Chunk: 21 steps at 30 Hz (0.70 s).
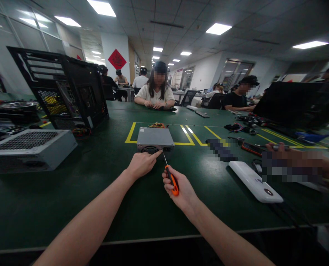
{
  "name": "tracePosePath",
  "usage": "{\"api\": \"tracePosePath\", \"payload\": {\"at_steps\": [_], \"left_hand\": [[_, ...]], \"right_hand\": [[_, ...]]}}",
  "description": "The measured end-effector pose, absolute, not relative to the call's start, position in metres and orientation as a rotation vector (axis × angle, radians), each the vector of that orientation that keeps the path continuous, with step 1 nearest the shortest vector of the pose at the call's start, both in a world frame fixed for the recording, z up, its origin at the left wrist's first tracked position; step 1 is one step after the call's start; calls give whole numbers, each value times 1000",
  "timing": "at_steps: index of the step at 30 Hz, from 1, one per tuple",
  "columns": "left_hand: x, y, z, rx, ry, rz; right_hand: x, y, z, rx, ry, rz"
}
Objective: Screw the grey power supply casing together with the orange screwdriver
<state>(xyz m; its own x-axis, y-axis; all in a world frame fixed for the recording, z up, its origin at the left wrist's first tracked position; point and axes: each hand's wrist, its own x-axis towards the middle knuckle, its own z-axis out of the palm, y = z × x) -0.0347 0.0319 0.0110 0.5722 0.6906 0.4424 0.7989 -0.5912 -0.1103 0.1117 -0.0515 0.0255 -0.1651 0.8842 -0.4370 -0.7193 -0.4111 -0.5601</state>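
A grey metal computer power supply [155, 137] lies on the green table in front of me, its fan grille and socket side facing me. My left hand [142, 162] is at this near side, index finger stretched out to the casing close to the socket; its other fingers are partly hidden. My right hand [181, 184] is wrapped round the orange-and-black handle of a screwdriver [173, 180]. The thin shaft points up and away, and its tip meets the near face beside my left fingertip. Any screw there is too small to make out. Coloured cables [156, 125] lie behind the unit.
A second power supply [53, 147] and an open black computer case [89, 92] stand left. To the right lie a white power bank-like device [253, 181], a blurred-out dark object [222, 149] and cables [247, 122]. A co-worker's hand [297, 160] reaches in; another person [156, 88] sits opposite.
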Motion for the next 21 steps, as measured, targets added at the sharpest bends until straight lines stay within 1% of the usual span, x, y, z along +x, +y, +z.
{"api": "tracePosePath", "payload": {"at_steps": [21], "left_hand": [[-34, 32, 11, -2500, -1227, -513]], "right_hand": [[112, -52, 25, -873, -275, 1792]]}}
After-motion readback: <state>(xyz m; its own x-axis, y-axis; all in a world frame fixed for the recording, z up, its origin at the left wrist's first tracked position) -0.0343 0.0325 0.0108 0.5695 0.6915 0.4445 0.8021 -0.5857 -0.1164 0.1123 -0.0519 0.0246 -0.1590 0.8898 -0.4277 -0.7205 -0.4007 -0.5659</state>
